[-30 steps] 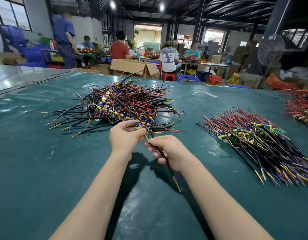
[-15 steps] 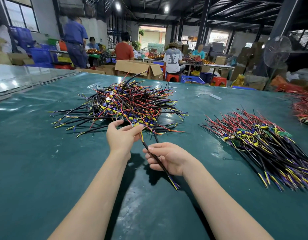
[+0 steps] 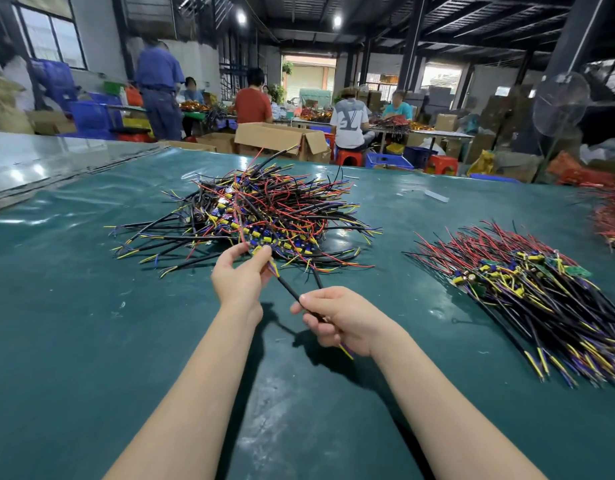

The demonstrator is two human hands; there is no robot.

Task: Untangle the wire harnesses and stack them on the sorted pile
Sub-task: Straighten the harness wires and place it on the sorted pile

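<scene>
A tangled heap of wire harnesses (image 3: 264, 216), black, red, yellow and blue, lies on the green table (image 3: 74, 323) ahead of me. To the right lies the sorted pile (image 3: 527, 289), its wires all running the same way. My left hand (image 3: 240, 275) pinches the yellow connector end of one harness (image 3: 288, 287) at the heap's near edge. My right hand (image 3: 337, 317) grips that harness's black cable lower down; its yellow and purple tips stick out under the palm.
A further red wire bundle (image 3: 610, 216) sits at the table's right edge. Beyond the far edge stand cardboard boxes (image 3: 281, 138), blue crates, red stools, a fan (image 3: 560, 105) and several people at other benches.
My left hand has lifted slightly and closed its fingers on the harness's connector end. My right hand has stayed on the black cable, drawing it away from the heap. The camera has tilted a little.
</scene>
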